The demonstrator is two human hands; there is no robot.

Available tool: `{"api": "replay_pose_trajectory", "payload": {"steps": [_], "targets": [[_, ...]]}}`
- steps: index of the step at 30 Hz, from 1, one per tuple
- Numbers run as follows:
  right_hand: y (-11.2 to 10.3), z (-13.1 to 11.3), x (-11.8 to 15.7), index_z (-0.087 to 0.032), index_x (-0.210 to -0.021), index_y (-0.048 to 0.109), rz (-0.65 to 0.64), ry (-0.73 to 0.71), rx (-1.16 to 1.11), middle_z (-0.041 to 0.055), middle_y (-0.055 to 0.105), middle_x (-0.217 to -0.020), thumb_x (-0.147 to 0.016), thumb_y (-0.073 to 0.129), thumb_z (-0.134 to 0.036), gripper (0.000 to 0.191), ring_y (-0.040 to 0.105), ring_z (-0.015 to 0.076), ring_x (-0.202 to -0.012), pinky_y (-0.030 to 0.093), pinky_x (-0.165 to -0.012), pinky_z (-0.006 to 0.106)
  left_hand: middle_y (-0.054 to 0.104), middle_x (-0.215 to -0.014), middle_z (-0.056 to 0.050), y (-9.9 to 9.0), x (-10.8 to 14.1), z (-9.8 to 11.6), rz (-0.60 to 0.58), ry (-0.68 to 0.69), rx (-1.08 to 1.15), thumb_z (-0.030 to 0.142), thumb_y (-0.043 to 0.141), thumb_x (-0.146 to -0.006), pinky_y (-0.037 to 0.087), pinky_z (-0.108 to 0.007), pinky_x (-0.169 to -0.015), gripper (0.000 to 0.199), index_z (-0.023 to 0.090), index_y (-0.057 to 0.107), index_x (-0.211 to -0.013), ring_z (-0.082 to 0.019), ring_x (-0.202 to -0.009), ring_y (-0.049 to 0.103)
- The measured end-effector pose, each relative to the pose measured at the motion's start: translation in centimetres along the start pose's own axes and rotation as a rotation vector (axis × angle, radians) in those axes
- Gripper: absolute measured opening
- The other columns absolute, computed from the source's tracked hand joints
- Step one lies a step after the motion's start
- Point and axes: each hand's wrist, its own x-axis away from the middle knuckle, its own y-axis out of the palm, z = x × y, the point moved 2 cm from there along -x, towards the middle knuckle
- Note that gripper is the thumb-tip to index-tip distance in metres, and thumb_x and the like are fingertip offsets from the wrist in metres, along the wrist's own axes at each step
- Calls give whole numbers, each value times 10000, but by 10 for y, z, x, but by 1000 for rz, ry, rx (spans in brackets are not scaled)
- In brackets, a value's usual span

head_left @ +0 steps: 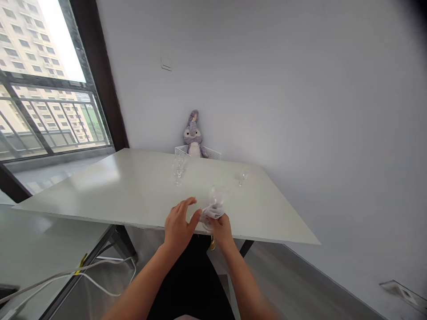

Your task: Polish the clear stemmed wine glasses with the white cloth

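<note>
Over the table's near edge, my right hand [222, 229] is closed on a white cloth [213, 210], which is wrapped around a clear stemmed glass [217, 194]. The glass's bowl points away from me, and its round foot shows below the cloth. My left hand [179, 224] is just left of the cloth, empty, with thumb and fingers apart. Further back on the left is a cluster of clear stemmed glasses [179, 171]. One more small stemmed glass [243, 177] is at the back right.
The white table [133, 191] runs back toward the wall. Beyond its far edge, a purple plush toy [193, 133] sits in a white wire basket [213, 153]. White cables [96, 262] cross at lower left, near a second surface [40, 240]. A window [50, 89] is on the left.
</note>
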Motion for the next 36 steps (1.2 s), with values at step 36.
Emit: {"api": "replay_pose_trajectory", "payload": {"steps": [36], "targets": [[-1, 36, -58, -168, -883, 592, -2, 358, -429, 58, 641, -850, -741, 546, -332, 223, 563, 212, -871, 436, -748, 329, 478, -1131, -110, 23, -19, -25, 415, 428, 504, 138, 686, -636, 433, -485, -860, 719, 244, 259, -1204, -239, -1064, 506]]}}
